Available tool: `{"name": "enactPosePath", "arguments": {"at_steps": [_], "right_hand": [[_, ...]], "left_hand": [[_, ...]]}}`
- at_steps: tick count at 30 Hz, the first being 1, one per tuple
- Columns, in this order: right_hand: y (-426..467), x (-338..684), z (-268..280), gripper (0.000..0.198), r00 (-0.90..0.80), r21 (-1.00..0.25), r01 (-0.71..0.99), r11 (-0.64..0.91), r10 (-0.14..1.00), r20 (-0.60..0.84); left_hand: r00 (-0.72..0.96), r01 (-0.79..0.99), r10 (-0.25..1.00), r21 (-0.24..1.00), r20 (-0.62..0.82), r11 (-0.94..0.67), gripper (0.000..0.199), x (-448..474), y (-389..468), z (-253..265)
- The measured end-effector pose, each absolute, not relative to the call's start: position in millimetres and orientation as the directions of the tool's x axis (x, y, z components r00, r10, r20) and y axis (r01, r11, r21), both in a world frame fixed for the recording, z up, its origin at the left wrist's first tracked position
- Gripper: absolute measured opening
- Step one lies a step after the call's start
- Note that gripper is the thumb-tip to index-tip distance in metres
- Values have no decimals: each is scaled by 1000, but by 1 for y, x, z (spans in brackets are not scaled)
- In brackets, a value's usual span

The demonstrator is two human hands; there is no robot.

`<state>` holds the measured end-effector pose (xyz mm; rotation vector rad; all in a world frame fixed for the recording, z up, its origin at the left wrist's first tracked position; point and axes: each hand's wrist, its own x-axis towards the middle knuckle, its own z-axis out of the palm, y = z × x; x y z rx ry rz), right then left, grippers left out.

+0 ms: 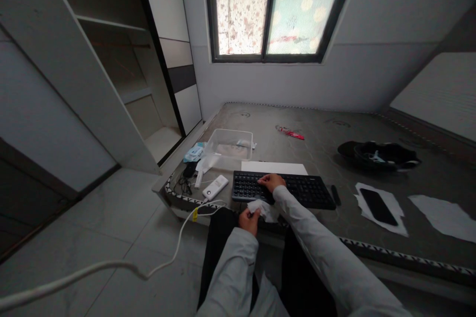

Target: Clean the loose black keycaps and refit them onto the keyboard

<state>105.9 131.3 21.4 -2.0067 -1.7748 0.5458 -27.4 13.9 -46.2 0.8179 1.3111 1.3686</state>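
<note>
A black keyboard (305, 190) lies across the near edge of the mattress in front of me. Over its left-middle keys is my right hand (273, 182), fingers drawn together and pointing down at the keys. Whatever may be between those fingertips is too small to make out. My left hand (250, 221) sits just below the keyboard's front edge, closed on a crumpled white tissue (268, 211). The tissue spreads rightward from the fingers, close under the right wrist. Behind the keyboard lies a flat white board or box (275, 167), partly covered by it.
Left of the keyboard are a white power strip (215, 187) with a trailing cable (174, 252), a clear plastic bin (226, 161) and a blue packet (194, 152). To the right lie a phone (378, 206) on white paper, another white sheet (444, 217) and a black cap (379, 156). A red item (293, 133) lies farther back.
</note>
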Motion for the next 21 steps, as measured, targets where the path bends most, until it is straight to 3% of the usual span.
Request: {"name": "enactPosePath", "arguments": {"at_steps": [12, 21], "right_hand": [[136, 103, 30, 25, 83, -524, 843, -122, 992, -97], [134, 99, 31, 28, 159, -454, 872, -184, 983, -93]], "left_hand": [[-218, -273, 963, 957, -158, 96, 39, -24, 16, -49], [-206, -243, 966, 964, -157, 105, 39, -22, 13, -40]]}}
